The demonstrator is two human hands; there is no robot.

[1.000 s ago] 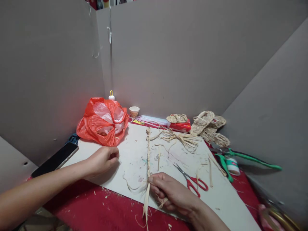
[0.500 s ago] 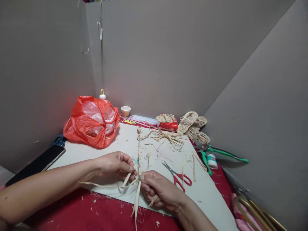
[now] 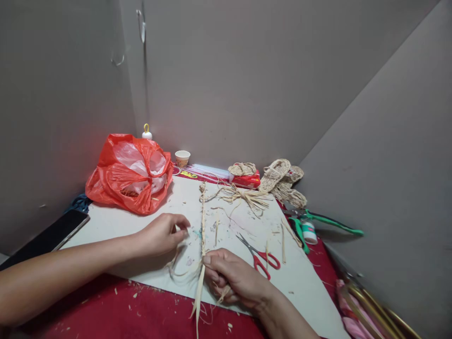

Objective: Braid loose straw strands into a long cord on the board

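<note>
A narrow braid of pale straw (image 3: 203, 221) runs away from me across the white board, with loose flat strands (image 3: 198, 299) hanging from its near end. My right hand (image 3: 235, 278) pinches the braid at that near end between thumb and fingers; a wispy bit of straw pokes out below the palm. To the left of the braid hovers my left hand (image 3: 162, 235), fingers curved and a gap between thumb and forefinger. A thin strand loops under it, apparently loose. Red-handled scissors (image 3: 259, 258) lie just right of my right hand.
On the white board (image 3: 307, 292) lie a bundle of straw (image 3: 247, 195) and scraps. Around it are a red plastic bag (image 3: 130, 174), a phone (image 3: 45, 238), a paper cup (image 3: 182, 158), woven straw soles (image 3: 282, 179), green-handled pliers (image 3: 328, 222) and a small white bottle (image 3: 310, 233). Grey walls enclose the table.
My left hand has let go of the strand it pinched beside the braid and moved left and up, away from it. My right hand keeps its hold. The view has tilted slightly.
</note>
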